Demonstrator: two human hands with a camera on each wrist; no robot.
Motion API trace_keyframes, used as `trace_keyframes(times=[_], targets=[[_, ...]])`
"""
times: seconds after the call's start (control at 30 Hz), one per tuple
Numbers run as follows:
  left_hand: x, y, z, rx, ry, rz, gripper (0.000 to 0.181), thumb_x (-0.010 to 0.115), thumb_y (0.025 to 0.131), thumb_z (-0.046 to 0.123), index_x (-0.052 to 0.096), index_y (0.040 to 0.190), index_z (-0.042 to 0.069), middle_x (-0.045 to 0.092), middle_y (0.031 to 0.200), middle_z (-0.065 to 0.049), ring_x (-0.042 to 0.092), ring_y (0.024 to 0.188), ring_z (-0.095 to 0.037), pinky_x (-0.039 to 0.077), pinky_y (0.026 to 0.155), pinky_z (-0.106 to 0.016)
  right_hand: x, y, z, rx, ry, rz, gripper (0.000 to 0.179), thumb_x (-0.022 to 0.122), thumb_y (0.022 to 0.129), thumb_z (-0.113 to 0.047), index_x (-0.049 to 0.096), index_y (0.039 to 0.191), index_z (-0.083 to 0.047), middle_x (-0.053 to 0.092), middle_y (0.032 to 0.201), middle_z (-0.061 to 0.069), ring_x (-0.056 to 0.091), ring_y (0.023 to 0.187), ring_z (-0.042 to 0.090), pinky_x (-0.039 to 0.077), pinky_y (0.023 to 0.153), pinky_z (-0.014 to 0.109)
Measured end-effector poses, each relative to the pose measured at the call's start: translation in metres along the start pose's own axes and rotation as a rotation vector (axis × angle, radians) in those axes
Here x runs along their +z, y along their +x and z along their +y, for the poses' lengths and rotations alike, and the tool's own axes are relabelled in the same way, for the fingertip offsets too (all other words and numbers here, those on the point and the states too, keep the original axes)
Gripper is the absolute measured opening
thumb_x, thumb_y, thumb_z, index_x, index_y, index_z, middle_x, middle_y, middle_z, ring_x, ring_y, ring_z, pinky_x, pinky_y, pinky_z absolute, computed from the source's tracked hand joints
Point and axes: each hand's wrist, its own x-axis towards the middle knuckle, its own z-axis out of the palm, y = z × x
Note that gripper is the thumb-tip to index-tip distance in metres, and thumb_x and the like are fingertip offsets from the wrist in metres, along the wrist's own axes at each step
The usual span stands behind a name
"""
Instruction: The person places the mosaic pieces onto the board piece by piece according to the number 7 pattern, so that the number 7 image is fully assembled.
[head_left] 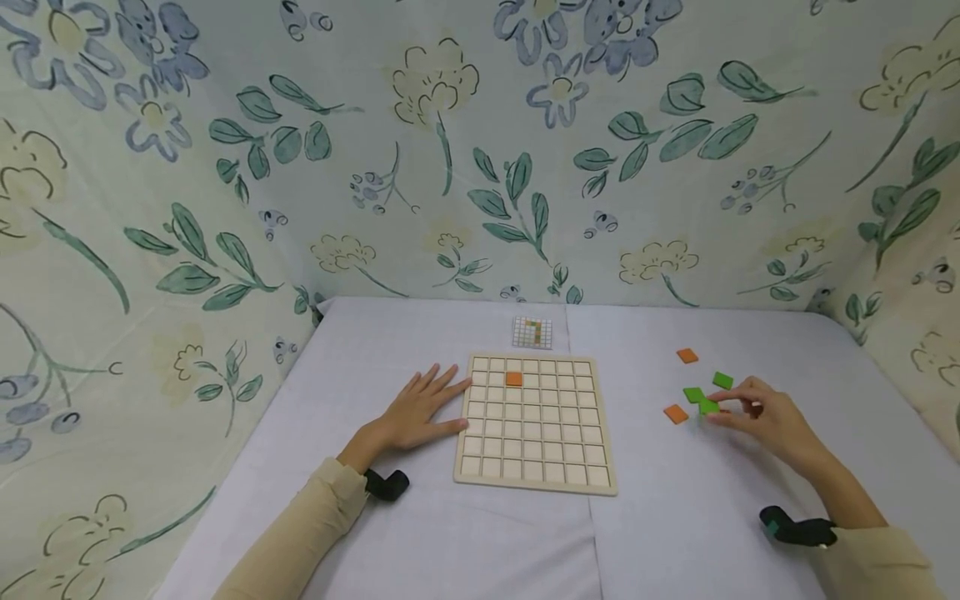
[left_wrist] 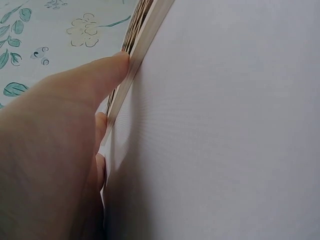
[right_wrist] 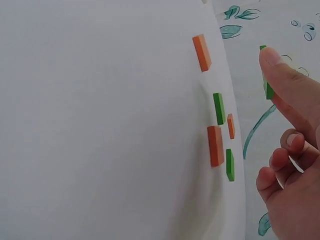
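A wooden grid board point(head_left: 536, 489) lies flat on the table, with one orange tile point(head_left: 513, 379) in a square near its top. Fingers spread, my left hand point(head_left: 416, 412) rests at the board's left edge. In the left wrist view the thumb point(left_wrist: 112, 70) touches the board's side point(left_wrist: 145, 45). My right hand point(head_left: 772, 421) pinches a green tile point(right_wrist: 268, 87) between thumb and index finger, raised above the cloth. Around it lie two green tiles point(head_left: 723, 381) and several orange tiles point(head_left: 676, 414), one partly hidden by the hand in the head view.
A small card point(head_left: 532, 332) printed with a coloured grid pattern lies behind the board. White cloth point(head_left: 517, 542) covers the table, with a crease running toward the front. Floral fabric point(head_left: 450, 167) hangs behind and at both sides.
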Motion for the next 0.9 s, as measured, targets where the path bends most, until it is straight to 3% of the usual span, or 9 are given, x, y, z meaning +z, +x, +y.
trace_keyframes(times=[0.37, 0.73, 0.9], targets=[[-0.002, 0.000, -0.001, -0.004, 0.002, -0.011, 0.077, 0.038, 0.095, 0.072, 0.017, 0.160, 0.036, 0.006, 0.167, -0.001, -0.002, 0.152, -0.031, -0.003, 0.119, -0.052, 0.005, 0.026, -0.024, 0.037, 0.026, -0.036, 0.030, 0.083, 0.084, -0.016, 0.074, 0.107, -0.001, 0.046, 0.085, 0.012, 0.036, 0.075, 0.017, 0.031, 0.052, 0.027], [-0.002, 0.002, -0.001, 0.003, 0.008, -0.006, 0.078, 0.039, 0.095, 0.071, 0.019, 0.160, 0.033, 0.007, 0.166, -0.001, -0.001, 0.152, -0.032, -0.001, 0.119, -0.053, 0.025, 0.052, -0.053, -0.006, 0.068, -0.026, 0.030, 0.084, 0.081, -0.014, 0.075, 0.106, -0.001, 0.045, 0.084, 0.010, 0.036, 0.074, 0.020, 0.030, 0.057, 0.028], [-0.002, 0.001, -0.001, 0.003, 0.006, -0.005, 0.077, 0.039, 0.096, 0.071, 0.020, 0.160, 0.033, 0.007, 0.166, -0.001, 0.000, 0.152, -0.032, 0.000, 0.119, -0.053, 0.037, 0.065, -0.066, 0.013, 0.106, -0.037, 0.030, 0.083, 0.083, -0.018, 0.075, 0.108, -0.002, 0.044, 0.084, 0.010, 0.036, 0.077, 0.021, 0.031, 0.058, 0.028]])
